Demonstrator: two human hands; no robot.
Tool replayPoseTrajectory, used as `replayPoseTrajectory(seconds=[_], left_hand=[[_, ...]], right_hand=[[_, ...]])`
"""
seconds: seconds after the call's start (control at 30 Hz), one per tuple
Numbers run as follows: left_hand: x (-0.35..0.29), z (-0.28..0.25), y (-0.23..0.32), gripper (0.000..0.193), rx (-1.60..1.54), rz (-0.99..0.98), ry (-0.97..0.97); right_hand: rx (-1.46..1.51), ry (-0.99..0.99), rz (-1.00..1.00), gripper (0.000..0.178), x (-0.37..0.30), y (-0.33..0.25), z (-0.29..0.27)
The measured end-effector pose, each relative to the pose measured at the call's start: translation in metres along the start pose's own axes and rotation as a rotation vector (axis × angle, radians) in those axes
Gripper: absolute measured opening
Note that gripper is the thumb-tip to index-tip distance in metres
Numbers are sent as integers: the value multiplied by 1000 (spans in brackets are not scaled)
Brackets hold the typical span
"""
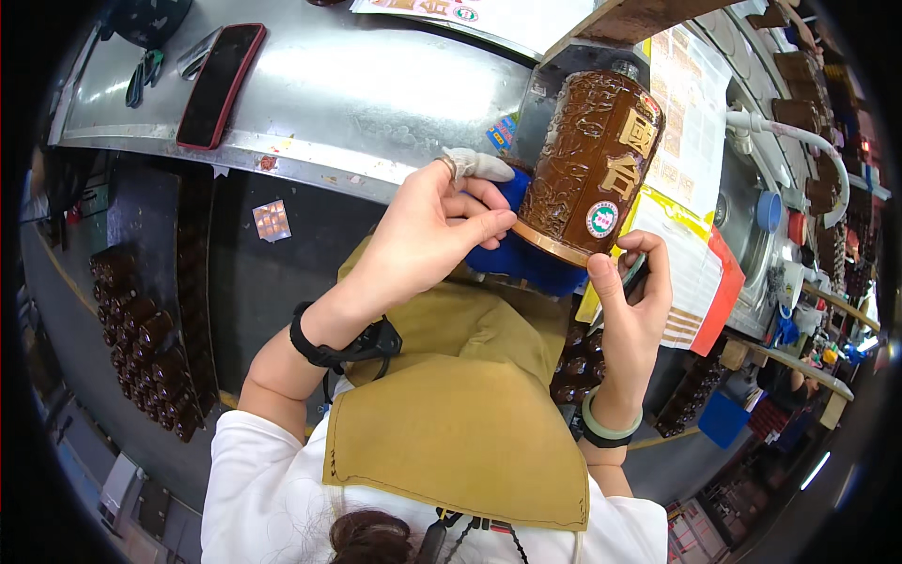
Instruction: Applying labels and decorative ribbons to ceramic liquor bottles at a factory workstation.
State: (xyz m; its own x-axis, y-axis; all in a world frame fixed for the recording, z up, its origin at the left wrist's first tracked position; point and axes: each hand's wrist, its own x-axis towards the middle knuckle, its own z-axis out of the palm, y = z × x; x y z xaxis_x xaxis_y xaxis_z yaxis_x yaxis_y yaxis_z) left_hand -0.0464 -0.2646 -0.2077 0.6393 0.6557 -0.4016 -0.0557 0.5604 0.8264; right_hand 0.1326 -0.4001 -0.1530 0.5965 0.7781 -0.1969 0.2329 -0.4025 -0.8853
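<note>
A glossy brown bottle [584,155] with embossed relief, raised gold characters and a round green-and-white sticker lies tilted, its neck away from me and its base toward me. Along its base runs a gold band [552,246]. My left hand [437,221] is closed, thumb and fingertips pinched at the band's left end; a whitish cover wraps one finger. At the right end, the thumb of my right hand [634,291] touches the base edge. Its fingers curl around something dark and greenish that I cannot make out. Blue padding [536,271] sits under the bottle.
A red-cased phone [221,86] lies on the metal bench [319,94]. Printed sheets [691,122] and a white stack with yellow tape [681,254] are right of the bottle. A wooden board [629,23] stands behind it. Brown bottles [141,338] stand low at left.
</note>
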Motion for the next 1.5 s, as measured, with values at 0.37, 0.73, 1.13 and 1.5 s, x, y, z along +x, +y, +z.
replayPoseTrajectory(seconds=[0.37,0.73,1.13,1.5], left_hand=[[-32,26,-31,68,976,823,69],[-20,10,-52,72,807,877,131],[-24,48,-42,48,1230,1081,221],[-29,31,-44,58,1159,899,353]], right_hand=[[8,26,10,33,-2,0,2],[10,21,-28,33,0,-1,4],[140,60,-3,18,-3,-1,-3],[279,104,5,23,0,11,-11]])
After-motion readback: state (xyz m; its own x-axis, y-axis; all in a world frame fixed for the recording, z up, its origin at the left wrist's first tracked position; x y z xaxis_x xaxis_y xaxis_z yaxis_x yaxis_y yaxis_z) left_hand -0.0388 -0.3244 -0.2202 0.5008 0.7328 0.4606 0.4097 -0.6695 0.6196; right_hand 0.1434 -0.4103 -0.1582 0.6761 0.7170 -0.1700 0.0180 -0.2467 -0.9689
